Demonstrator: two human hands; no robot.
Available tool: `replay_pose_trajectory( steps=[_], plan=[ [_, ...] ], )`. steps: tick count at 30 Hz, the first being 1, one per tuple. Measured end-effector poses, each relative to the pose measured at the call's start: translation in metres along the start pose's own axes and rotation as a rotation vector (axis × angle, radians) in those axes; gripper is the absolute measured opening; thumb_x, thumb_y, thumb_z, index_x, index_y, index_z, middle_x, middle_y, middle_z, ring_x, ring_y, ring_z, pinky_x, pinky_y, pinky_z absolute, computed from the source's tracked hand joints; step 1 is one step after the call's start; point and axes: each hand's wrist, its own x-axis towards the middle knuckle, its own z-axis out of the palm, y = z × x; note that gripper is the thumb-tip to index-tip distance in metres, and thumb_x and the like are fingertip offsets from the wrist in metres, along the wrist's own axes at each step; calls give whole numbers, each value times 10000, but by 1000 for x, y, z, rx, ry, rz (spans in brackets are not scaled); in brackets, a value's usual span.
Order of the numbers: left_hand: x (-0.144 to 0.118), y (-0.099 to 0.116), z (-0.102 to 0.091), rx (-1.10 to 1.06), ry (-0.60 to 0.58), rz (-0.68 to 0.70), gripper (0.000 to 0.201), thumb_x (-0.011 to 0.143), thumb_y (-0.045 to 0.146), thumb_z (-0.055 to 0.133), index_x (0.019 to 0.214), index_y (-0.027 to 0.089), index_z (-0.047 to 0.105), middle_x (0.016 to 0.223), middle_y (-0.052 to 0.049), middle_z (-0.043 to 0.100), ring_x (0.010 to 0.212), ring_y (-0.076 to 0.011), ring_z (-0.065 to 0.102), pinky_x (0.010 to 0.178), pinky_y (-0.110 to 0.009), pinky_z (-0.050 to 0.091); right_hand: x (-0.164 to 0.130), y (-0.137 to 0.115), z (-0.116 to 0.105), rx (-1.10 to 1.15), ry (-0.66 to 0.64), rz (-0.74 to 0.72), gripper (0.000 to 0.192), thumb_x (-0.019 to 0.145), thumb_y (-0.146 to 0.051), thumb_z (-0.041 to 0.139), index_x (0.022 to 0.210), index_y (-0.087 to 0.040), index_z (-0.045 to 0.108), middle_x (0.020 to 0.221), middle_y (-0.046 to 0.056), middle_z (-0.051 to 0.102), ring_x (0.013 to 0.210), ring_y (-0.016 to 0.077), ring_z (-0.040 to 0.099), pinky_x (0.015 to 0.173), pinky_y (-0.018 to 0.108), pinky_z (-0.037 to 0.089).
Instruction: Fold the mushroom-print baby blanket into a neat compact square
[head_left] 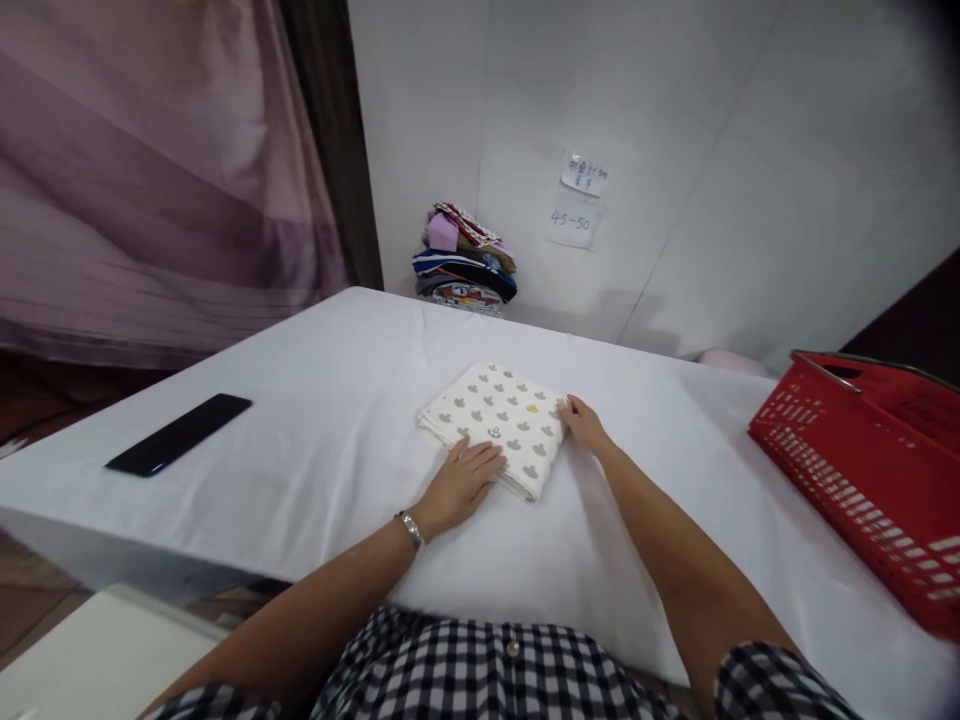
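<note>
A folded cream cloth (495, 415), printed with grey duck-like shapes and one yellow one, rests on the white-covered table in front of me. Across its near edge lies my left hand (461, 485), fingers stretched out flat, with a silver bracelet at the wrist. At the right corner of the cloth, my right hand (586, 425) has its fingers bent around the edge. The underside of that grip is hidden.
A black phone-like slab (180, 435) lies on the table (315, 350) at the left. To the right stands a red plastic basket (862, 480). Folded fabrics (465, 260) are stacked by the back wall, near paper notes (576, 222). A pale stool-like surface (105, 650) is at lower left.
</note>
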Motion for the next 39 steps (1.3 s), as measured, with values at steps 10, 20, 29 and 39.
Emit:
replay_pose_trajectory(
  steps=[10, 20, 29, 39],
  plan=[
    [11, -4, 1, -103, -28, -5, 289, 928, 247, 394, 1164, 236, 560, 1216, -40, 617, 1209, -165, 482, 1093, -435, 248, -12, 13, -24, 125, -53, 73, 337, 620, -431, 658, 824, -164, 668, 757, 21, 665, 710, 187, 579, 636, 291, 453],
    [49, 28, 33, -188, -34, 71, 328, 917, 215, 381, 1224, 219, 496, 1290, -69, 548, 1281, -204, 396, 1105, -473, 190, -24, 35, -53, -180, 267, 64, 406, 700, -425, 533, 957, -137, 659, 983, 124, 649, 943, 272, 564, 854, 417, 434],
    [47, -11, 22, -390, 259, -314, 289, 843, 247, 518, 1123, 188, 562, 1132, -86, 590, 1077, -207, 518, 949, -387, 412, -98, -74, 3, -143, -212, -432, 267, 879, -369, 457, 993, -225, 650, 998, 60, 673, 949, 212, 591, 884, 368, 430],
    [50, -52, 31, -905, 342, -880, 158, 757, 314, 573, 832, 177, 597, 800, -16, 629, 648, -123, 568, 598, -253, 485, -84, -118, 23, -742, -417, -303, 225, 870, -371, 509, 967, -198, 615, 976, 87, 611, 925, 212, 553, 698, 268, 368]
  ],
)
